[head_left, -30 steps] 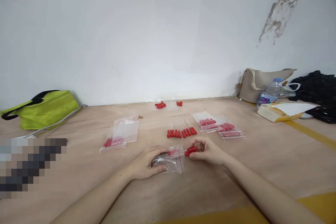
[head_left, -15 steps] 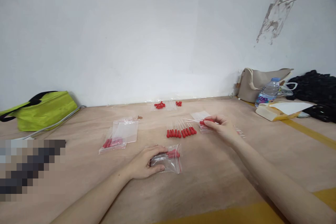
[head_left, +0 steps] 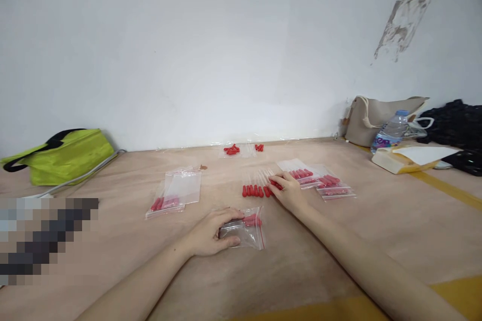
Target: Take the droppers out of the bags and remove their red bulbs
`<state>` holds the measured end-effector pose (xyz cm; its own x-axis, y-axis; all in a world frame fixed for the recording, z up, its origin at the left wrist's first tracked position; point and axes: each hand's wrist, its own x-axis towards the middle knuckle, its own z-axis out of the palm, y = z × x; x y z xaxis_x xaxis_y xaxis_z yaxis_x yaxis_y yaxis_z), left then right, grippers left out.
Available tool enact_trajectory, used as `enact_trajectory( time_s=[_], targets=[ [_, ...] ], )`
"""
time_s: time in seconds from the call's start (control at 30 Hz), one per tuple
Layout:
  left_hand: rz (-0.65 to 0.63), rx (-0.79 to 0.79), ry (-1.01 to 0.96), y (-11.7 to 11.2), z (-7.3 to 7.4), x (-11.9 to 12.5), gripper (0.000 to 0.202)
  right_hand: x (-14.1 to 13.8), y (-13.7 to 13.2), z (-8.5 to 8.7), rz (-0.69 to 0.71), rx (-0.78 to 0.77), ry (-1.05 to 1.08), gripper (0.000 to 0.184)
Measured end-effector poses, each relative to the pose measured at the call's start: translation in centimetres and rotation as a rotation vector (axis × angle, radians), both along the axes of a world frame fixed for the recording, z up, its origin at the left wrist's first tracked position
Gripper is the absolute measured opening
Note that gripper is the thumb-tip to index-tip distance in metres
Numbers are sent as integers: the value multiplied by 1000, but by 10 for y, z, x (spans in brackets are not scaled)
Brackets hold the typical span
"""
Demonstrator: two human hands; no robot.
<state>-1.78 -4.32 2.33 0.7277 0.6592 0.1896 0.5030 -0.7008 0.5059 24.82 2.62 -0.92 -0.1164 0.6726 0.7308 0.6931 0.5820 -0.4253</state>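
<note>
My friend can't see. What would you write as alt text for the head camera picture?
A person's left hand pins a small clear zip bag with red-bulbed droppers inside to a tan surface, while the right hand touches a row of loose droppers. Filled bags lie to the right, more bags and a green bag to the left.

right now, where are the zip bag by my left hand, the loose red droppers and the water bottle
zip bag (head_left: 250, 235), head view, its clear middle
loose red droppers (head_left: 253, 191), head view, a red bulb
water bottle (head_left: 386, 136), head view, its label
</note>
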Motion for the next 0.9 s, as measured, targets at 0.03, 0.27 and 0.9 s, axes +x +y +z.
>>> enact_trajectory(
  time_s=[0.03, 0.27, 0.9],
  targets=[
    [3, 0, 3, 0, 0, 0, 49, 0, 0, -1, 2, -7, -8, 16],
    [-6, 9, -7, -1, 2, 1, 48, 0, -3, 3, -57, -63, -170, 19],
    [-29, 2, -16, -2, 4, 1, 47, -16, -67, 27, 374, -349, -192, 11]
  ],
)
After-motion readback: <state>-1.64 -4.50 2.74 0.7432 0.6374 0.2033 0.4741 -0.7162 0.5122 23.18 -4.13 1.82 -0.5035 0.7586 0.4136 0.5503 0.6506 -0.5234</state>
